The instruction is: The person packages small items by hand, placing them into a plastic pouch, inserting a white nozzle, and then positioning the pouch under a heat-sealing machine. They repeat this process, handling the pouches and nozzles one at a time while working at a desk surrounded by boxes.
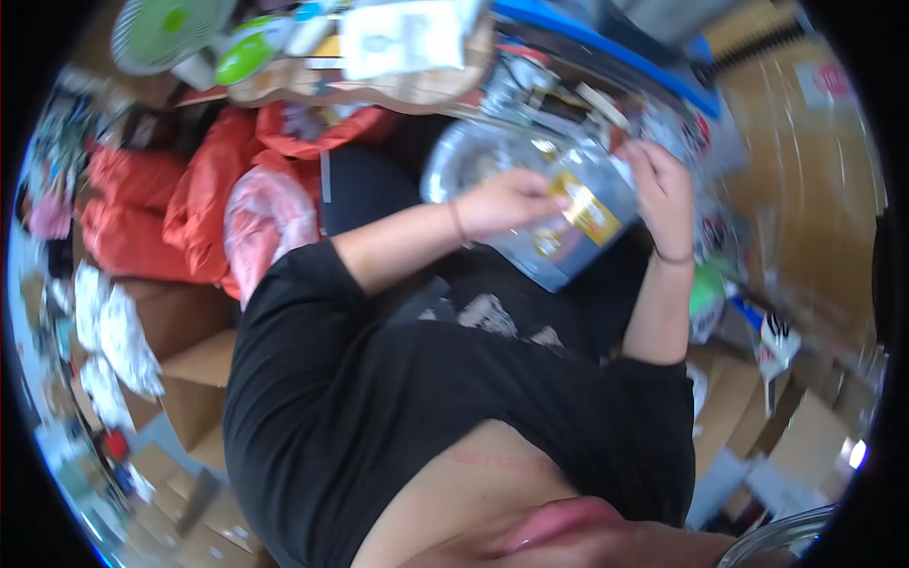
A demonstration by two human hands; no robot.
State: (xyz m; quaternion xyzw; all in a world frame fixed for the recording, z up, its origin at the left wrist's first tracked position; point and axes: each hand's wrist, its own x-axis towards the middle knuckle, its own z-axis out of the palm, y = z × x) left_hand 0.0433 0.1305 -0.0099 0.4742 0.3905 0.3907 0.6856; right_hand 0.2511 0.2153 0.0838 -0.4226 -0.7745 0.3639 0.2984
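In front of my chest is a clear plastic bag (566, 263) with a yellow printed label (594, 220), tilted and shiny. My left hand (511, 204) reaches across from the left and is closed on the bag's left side, thumb beside the label. At the upper right corner, my right hand (661, 189) pinches the bag's edge between thumb and bent fingers. Small gold-coloured pieces show at the bag, but blur hides what they are. Just beyond my left hand sits a round, clear plastic-looking container or wrapping (454, 156).
Red plastic sacks (204, 208) stand at the left, above open cardboard boxes (194, 322). Ahead, a wooden board (407, 87) bears a white packet (402, 40) and a green-and-white fan (170, 30). A large cardboard sheet (800, 189) rises at the right. A blue-edged tray (615, 52) lies ahead.
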